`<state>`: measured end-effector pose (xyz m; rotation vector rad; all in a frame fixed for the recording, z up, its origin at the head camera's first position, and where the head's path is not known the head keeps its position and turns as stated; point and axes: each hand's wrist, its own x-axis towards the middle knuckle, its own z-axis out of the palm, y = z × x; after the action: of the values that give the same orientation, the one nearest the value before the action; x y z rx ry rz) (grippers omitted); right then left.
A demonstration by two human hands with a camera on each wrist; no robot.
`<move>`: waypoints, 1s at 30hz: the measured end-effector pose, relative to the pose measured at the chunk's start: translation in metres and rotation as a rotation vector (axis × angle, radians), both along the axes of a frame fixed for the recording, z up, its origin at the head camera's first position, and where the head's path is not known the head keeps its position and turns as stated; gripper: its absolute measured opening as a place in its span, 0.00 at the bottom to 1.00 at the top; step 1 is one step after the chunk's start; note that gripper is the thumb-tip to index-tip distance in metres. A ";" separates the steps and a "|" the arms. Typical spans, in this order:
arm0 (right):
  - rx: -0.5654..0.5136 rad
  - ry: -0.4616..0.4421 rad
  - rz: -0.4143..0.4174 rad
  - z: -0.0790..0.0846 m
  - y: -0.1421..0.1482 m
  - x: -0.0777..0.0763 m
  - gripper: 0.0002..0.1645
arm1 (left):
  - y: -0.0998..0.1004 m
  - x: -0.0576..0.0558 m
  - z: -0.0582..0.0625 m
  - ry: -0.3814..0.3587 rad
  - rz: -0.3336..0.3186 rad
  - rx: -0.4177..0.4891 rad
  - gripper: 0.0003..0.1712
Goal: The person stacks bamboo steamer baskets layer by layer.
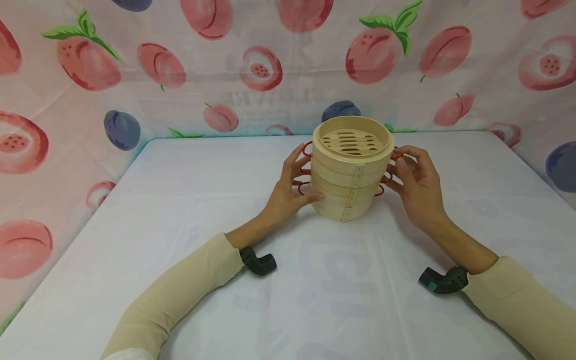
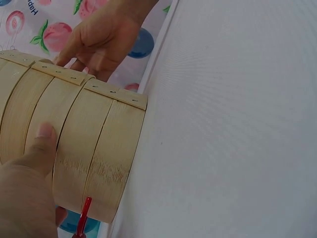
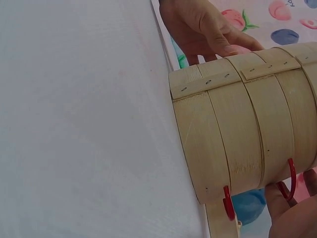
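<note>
A stacked bamboo steamer stands on the white table, with three tiers, red loop handles on both sides and a slatted top. My left hand grips its left side, thumb pressed across the front wall and fingers spread by the left handles. In the left wrist view that thumb lies flat on the bamboo. At the opposite side, my right hand holds the steamer by its right handles, thumb and forefinger at the uppermost one. The right wrist view shows its curled fingers around a red handle, partly hidden at the frame edge.
The white-covered table spreads out in front of the steamer. Behind it hangs a fruit-print cloth, meeting the table's back edge. Dark curved devices are worn at both wrists, close over the tabletop.
</note>
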<state>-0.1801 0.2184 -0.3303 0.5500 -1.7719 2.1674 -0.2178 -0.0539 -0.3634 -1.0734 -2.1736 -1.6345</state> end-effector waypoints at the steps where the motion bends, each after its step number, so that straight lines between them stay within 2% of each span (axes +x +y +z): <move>1: 0.004 0.002 -0.005 0.000 0.000 0.000 0.14 | 0.000 -0.001 0.000 0.000 -0.002 -0.001 0.61; 12: -0.017 0.008 0.001 0.000 0.001 0.000 0.13 | 0.000 0.001 0.001 -0.007 -0.007 -0.003 0.60; 18: 0.014 0.034 0.038 -0.001 0.003 -0.001 0.15 | -0.001 0.018 0.021 -0.049 -0.033 0.012 0.57; 22: 0.041 0.033 0.018 -0.001 0.004 -0.001 0.15 | -0.001 0.024 0.028 -0.052 -0.035 0.007 0.56; 30: 0.193 0.056 -0.073 0.001 0.010 -0.004 0.21 | -0.001 0.024 0.028 -0.053 -0.036 0.007 0.56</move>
<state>-0.1838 0.2285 -0.3297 0.5745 -1.9515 1.9264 -0.1934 -0.0549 -0.3350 -1.0849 -2.1918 -1.7037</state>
